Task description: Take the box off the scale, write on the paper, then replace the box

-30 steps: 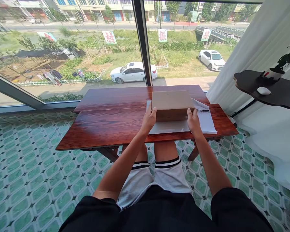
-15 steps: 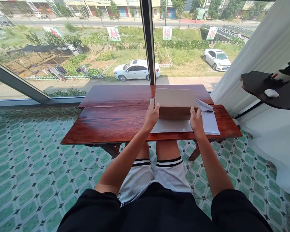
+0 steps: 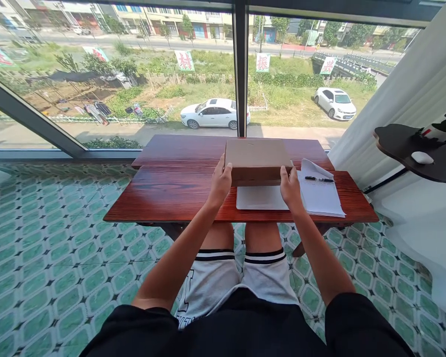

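Note:
A flat brown cardboard box [image 3: 257, 158] is held just above a red-brown wooden table [image 3: 178, 191]. My left hand [image 3: 220, 182] grips its left near corner and my right hand [image 3: 290, 187] grips its right near corner. Under the box lies a pale sheet [image 3: 258, 198] on the table. To the right of my right hand are white papers [image 3: 319, 194] with a black pen [image 3: 319, 179] on top.
A big window with a dark post [image 3: 241, 69] stands behind the table. A white curtain [image 3: 405, 94] hangs at the right, beside a dark shelf [image 3: 412, 148] with a white mouse [image 3: 422, 157] and a potted plant. Green patterned tiles [image 3: 59, 258] cover the floor.
Both hands have carried the box to the left, off the white papers, so the pen and papers now lie uncovered to its right. The camera view has shifted a little.

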`<action>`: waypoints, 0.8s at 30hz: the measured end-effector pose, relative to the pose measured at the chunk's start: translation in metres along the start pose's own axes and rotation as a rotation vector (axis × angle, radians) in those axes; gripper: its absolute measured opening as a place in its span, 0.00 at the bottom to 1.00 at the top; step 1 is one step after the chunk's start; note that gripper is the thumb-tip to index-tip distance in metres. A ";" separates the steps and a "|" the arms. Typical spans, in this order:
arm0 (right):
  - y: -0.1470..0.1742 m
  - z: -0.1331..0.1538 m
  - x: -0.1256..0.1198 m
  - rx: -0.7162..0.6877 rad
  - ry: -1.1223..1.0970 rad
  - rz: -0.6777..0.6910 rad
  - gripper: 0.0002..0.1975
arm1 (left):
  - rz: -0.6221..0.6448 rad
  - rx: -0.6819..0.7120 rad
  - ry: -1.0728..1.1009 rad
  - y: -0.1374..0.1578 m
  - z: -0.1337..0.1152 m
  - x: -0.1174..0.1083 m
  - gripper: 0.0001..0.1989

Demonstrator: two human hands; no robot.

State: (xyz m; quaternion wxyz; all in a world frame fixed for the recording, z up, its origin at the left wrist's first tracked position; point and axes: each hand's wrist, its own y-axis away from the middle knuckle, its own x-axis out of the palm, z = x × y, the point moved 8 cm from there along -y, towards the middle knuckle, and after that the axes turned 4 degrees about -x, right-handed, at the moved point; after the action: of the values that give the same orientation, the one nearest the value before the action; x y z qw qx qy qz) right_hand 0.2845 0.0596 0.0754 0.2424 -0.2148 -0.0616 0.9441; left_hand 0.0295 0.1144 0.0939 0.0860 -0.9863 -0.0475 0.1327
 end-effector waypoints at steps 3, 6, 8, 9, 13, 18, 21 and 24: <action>0.002 0.007 0.020 -0.017 -0.027 0.025 0.29 | -0.053 0.004 -0.024 -0.004 0.006 -0.021 0.27; 0.006 0.015 0.040 -0.036 -0.059 0.062 0.29 | -0.108 -0.002 -0.036 -0.007 0.012 -0.043 0.26; 0.010 0.020 0.053 -0.050 -0.082 0.085 0.29 | -0.126 -0.006 -0.035 -0.007 0.015 -0.056 0.26; 0.011 0.022 0.059 -0.052 -0.089 0.096 0.30 | -0.133 -0.011 -0.036 -0.007 0.017 -0.062 0.26; 0.016 0.031 0.081 -0.042 -0.095 0.152 0.29 | -0.162 -0.015 -0.038 -0.005 0.022 -0.083 0.26; 0.019 0.038 0.103 -0.043 -0.093 0.191 0.30 | -0.220 -0.037 -0.054 -0.003 0.032 -0.106 0.26; 0.021 0.040 0.114 -0.068 -0.069 0.190 0.30 | -0.246 -0.056 -0.067 -0.002 0.040 -0.116 0.26; 0.024 0.041 0.123 -0.076 -0.071 0.201 0.30 | -0.273 -0.077 -0.073 0.000 0.047 -0.125 0.26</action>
State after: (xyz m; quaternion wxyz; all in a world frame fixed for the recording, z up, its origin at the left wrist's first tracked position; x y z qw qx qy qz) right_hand 0.1595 0.0979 0.0606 0.1358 -0.1955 -0.0839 0.9676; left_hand -0.1033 0.1074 0.0811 0.0635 -0.9677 -0.1893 0.1538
